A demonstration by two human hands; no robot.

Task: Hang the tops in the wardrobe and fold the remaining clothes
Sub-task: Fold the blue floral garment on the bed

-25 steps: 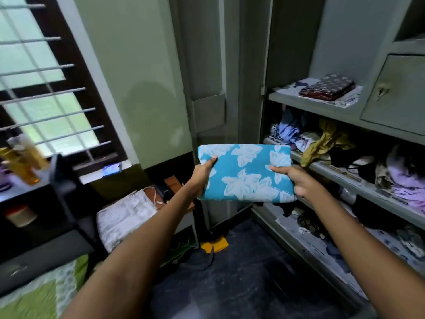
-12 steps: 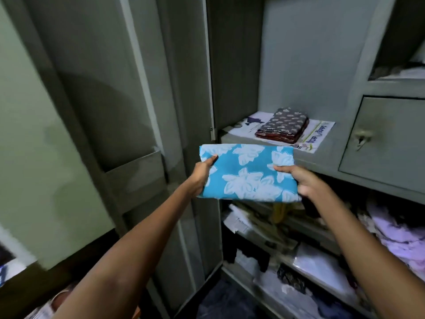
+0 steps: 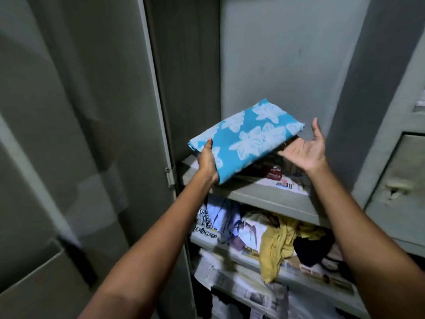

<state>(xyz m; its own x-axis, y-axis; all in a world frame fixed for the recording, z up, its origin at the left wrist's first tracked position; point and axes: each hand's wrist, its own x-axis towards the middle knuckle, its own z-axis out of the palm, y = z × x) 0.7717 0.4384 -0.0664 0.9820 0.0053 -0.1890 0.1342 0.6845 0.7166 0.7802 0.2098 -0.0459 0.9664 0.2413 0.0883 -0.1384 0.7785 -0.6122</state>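
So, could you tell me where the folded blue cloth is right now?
The folded blue cloth is in the middle of the head view, tilted over the wardrobe's upper shelf; the left hand grips its near corner, the open right hand beside it.

**Old newspapers line grey metal shelves**

A printed sheet (image 3: 288, 186) covers the right part of the upper shelf (image 3: 264, 196), its edge reaching the shelf's near lip. On the middle shelf (image 3: 243, 255) below, a newspaper (image 3: 205, 236) hangs over the left front edge, with bold dark headline lettering facing out. More crumpled newsprint (image 3: 259, 298) is spread across the lowest level. To the far right is a small grey locker door (image 3: 400, 215) with a pale handle (image 3: 396, 189).
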